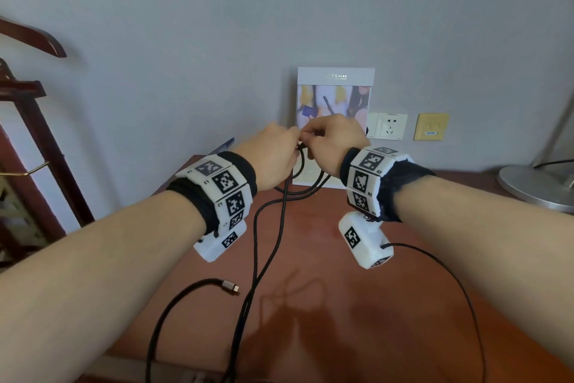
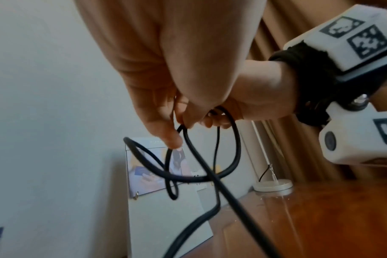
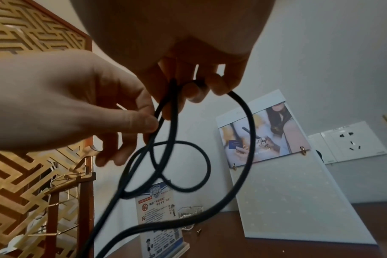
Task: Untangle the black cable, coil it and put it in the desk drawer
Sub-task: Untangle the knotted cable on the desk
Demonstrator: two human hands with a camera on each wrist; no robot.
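Both hands up over the desk (image 1: 341, 305), close together in front of the wall. Left hand (image 1: 273, 156) pinches the black cable (image 1: 254, 258) betw. thumb and forefinger, other fingers loosely curled; right hand (image 1: 334, 143) has fingers curled round a loop of the same cable, knuckles nearly touching the left's. Below the hands the cable hangs in a few crossing loops, clearly seen in both wrist views: one small closed loop, one bigger arc, strands crossing each other. From there two strands drop to the desk and run toward the near edge; one free end w/ a metal USB-C plug (image 1: 231, 286) lies on the wood, apart from the hands. Other end not in view. Progress, as I judge it: early, mid-untangle. Crossings are still in, no tidy coil formed yet, and nothing stowed. No drawer visible in any view, so can't say if it's open or shut. Left to do: free the loops, wind the full length, incl. the part on the desk, then find the drawer and put the coil in.
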